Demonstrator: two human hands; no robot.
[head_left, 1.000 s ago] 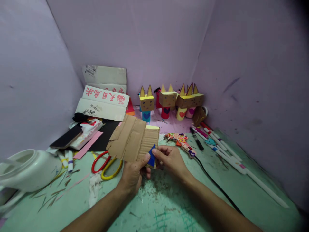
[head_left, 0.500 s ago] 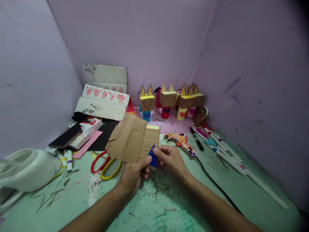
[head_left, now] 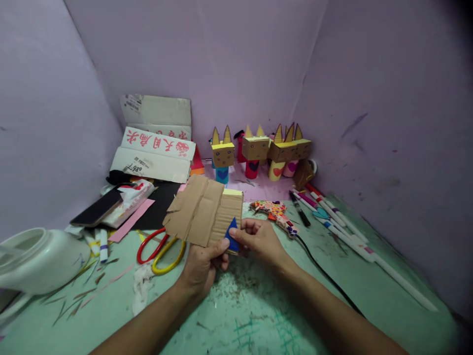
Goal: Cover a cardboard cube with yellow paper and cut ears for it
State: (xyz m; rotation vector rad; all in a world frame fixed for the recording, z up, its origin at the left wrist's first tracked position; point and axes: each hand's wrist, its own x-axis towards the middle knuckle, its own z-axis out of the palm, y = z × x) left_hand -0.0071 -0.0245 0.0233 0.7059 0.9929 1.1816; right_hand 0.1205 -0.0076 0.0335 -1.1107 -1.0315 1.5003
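My left hand (head_left: 201,266) pinches the lower edge of a torn brown cardboard sheet (head_left: 201,212), holding it tilted above the green table. My right hand (head_left: 258,239) is closed on a small blue paper triangle (head_left: 232,236) pressed against the cardboard's lower right corner. Both thumbs meet at that corner. Red and yellow scissors (head_left: 158,251) lie on the table just left of my left hand.
Several cardboard-headed figures (head_left: 254,153) stand at the back wall. A patterned glue gun (head_left: 275,212) with a black cord lies right of the cardboard, with markers (head_left: 332,217) beyond. A white jug (head_left: 40,259), a phone (head_left: 98,209) and folded boxes (head_left: 155,148) sit left. Paper scraps litter the table.
Almost nothing has moved; both hands and the cardboard have shifted slightly up and left in view, and my right fingers have settled lower on the blue triangle.
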